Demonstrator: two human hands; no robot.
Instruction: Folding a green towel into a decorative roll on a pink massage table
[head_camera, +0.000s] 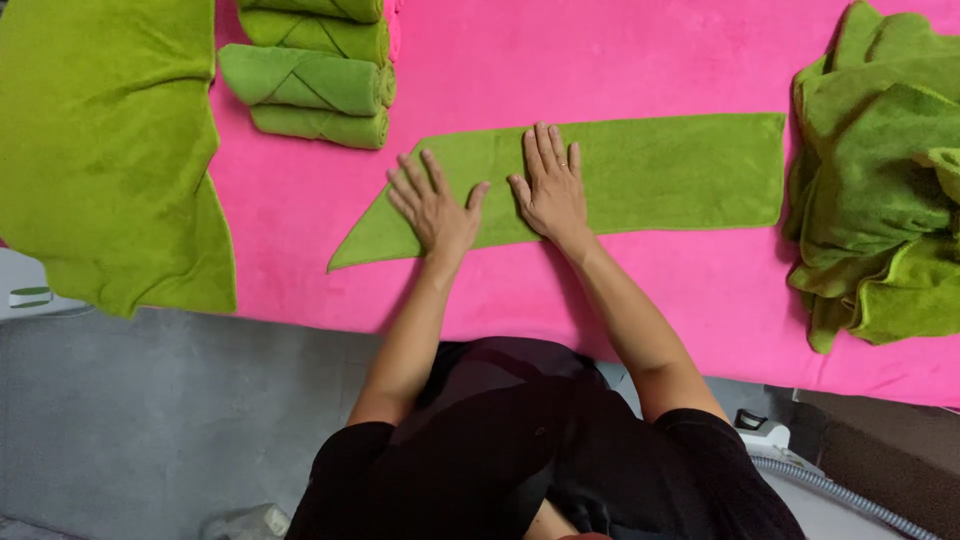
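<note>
Left hand (432, 205), right hand (549, 187) flat on green towel (660, 170).

- A pink cover (620, 290) spreads over the bench under even, soft light.
- Grey floor (150, 420) lies below it.
- A ribbed grey hose (850, 492) runs at lower right beside a brown box (890, 450).

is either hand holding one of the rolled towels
No, the left hand and right hand both lie flat, palms down, on the folded green towel, apart from the rolled towels.
</note>
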